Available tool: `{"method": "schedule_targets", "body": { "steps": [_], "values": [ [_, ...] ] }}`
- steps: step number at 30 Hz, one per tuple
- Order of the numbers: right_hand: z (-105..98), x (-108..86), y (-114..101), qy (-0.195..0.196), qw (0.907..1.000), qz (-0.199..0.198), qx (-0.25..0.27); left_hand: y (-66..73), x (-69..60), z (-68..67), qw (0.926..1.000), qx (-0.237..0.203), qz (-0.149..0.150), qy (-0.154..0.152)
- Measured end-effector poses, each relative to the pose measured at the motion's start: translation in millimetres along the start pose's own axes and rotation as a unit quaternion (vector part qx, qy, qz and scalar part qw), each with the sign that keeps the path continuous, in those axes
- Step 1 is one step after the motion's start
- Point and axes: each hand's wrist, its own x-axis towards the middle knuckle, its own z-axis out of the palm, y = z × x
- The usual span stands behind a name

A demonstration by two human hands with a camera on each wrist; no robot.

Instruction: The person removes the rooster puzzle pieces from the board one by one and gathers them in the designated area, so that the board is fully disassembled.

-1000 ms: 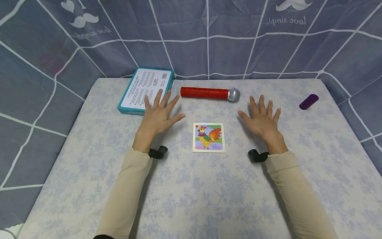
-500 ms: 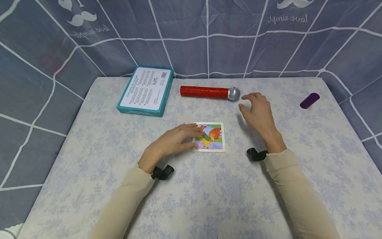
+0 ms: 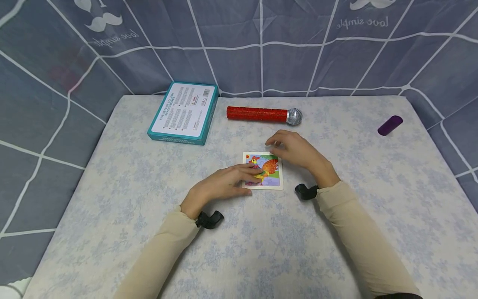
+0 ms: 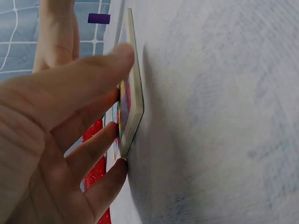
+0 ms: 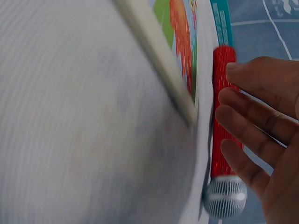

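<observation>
Rooster puzzle (image 3: 272, 176) partly under left hand (image 3: 224, 182); right hand (image 3: 298, 151) near corner.

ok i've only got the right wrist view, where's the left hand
Observer: The left hand has its fingers over the left part of the rooster jigsaw puzzle.
Operator: and the teal box i see a bit of, what's printed on it
Observer: In the head view, its title reads "FIVE SETS OF COLUMN BEADED BOXES".
Operator: anything lying over on the far right side
Observer: Yes, a purple cylinder near the back right corner of the table.
</observation>
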Motion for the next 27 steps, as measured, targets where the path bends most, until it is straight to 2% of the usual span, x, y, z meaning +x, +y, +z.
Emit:
{"method": "schedule_targets", "body": {
  "steps": [11,16,27],
  "values": [
    [16,19.6,-17,-0.083,0.9959,-0.036,0.003,2.8,4.7,0.0,0.9998,0.021,0.006,-0.002],
    [20,24.5,-20,-0.095,0.9939,-0.056,-0.013,3.3,5.4,0.3,0.9998,0.022,0.002,0.000],
    [21,32.8,-22,-0.117,0.9916,-0.043,-0.036,3.8,3.6,0.6,0.9996,0.018,0.000,-0.023]
  ]
}}
